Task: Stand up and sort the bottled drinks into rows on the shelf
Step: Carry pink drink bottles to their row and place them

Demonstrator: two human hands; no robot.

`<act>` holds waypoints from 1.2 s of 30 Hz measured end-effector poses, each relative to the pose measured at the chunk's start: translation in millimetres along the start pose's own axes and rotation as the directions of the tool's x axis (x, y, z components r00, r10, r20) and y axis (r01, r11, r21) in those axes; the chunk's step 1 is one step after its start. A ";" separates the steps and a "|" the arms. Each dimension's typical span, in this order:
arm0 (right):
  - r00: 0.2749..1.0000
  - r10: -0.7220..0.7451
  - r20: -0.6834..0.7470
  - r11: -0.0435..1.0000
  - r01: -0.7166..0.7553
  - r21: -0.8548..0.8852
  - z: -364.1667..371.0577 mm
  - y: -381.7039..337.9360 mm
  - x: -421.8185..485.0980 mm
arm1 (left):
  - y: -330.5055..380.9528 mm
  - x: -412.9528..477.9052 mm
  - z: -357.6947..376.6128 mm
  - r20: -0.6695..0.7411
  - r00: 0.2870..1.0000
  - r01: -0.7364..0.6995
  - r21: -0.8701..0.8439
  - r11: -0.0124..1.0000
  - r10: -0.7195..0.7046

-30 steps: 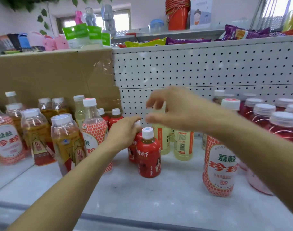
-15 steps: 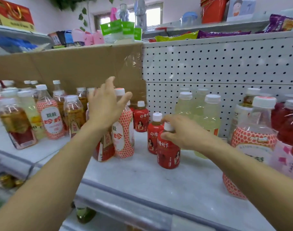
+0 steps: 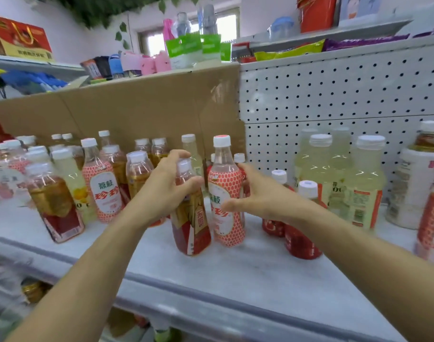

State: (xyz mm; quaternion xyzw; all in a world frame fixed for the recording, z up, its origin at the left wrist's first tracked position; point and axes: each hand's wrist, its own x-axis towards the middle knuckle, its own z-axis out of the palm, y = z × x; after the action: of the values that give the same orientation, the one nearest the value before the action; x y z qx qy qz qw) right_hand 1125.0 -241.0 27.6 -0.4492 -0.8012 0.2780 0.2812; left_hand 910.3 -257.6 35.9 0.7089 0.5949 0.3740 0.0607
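So the left hand (image 3: 165, 191) was wrapped around the upper part of an amber tea bottle (image 3: 190, 218), fingers curled over its shoulder just under the white cap and thumb pressed on the near side, with the bottle tilted a bit and its base down on the grey shelf (image 3: 235, 275). Right beside it, pretty much touching, stood a tall lychee bottle (image 3: 224, 196) with the red-and-white dotted label, upright. The right hand (image 3: 260, 196) was at that bottle's right side with fingers spread loose and the thumb reaching across its front; couldn't tell if it was actually touching, it wasn't closed on it anyway. Under the right forearm were two small red bottles (image 3: 301, 240) standing close together near the front. Further right a cluster of pale yellow bottles (image 3: 354, 183) sat back against the white pegboard (image 3: 334, 90). Off to the left was a jumbled crowd of mixed bottles (image 3: 97, 178), amber, pale and dotted ones all mixed in front of a brown cardboard sheet (image 3: 127, 112). That left stuff was kinda blurry.
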 end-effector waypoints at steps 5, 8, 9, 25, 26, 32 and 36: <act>0.989 0.104 -0.101 0.989 -0.092 0.120 39.4 -2.6 27.9 | -40.6 -0.8 -30.1 0.017 0.999 -0.037 -0.006 0.999 0.037; 0.989 0.088 -0.117 0.990 -0.073 0.124 64.7 -18.4 46.4 | -62.5 -1.7 -49.8 0.014 0.999 -0.031 0.027 0.999 0.030; 0.990 0.075 -0.117 0.989 -0.059 0.134 73.6 -24.0 51.6 | -68.6 -2.2 -54.8 0.008 1.000 -0.021 0.042 0.999 0.021; 0.893 0.218 -0.393 0.681 -0.427 -0.594 -32.7 -26.1 -28.0 | -17.3 -11.9 -36.4 -0.348 0.774 -0.508 0.158 0.846 0.530; 0.870 0.296 -0.394 0.655 -0.485 -0.579 -40.8 -20.6 -35.1 | -2.8 -7.9 -22.7 -0.267 0.776 -0.574 0.077 0.815 0.571; 0.876 0.331 -0.351 0.703 -0.477 -0.528 -45.0 10.0 -41.3 | 66.9 48.7 88.4 0.381 0.804 -0.447 -0.117 0.887 0.456; 0.890 0.280 -0.360 0.753 -0.436 -0.493 -49.6 19.8 -39.7 | 75.5 74.6 108.7 0.416 0.804 -0.479 0.031 0.877 0.425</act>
State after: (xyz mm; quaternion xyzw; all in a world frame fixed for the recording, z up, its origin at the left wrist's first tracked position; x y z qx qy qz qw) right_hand 1188.3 -257.5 39.9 -0.6905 -0.6999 0.0169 0.1818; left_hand 1037.0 -173.8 32.6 0.8934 0.4073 0.1850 0.0412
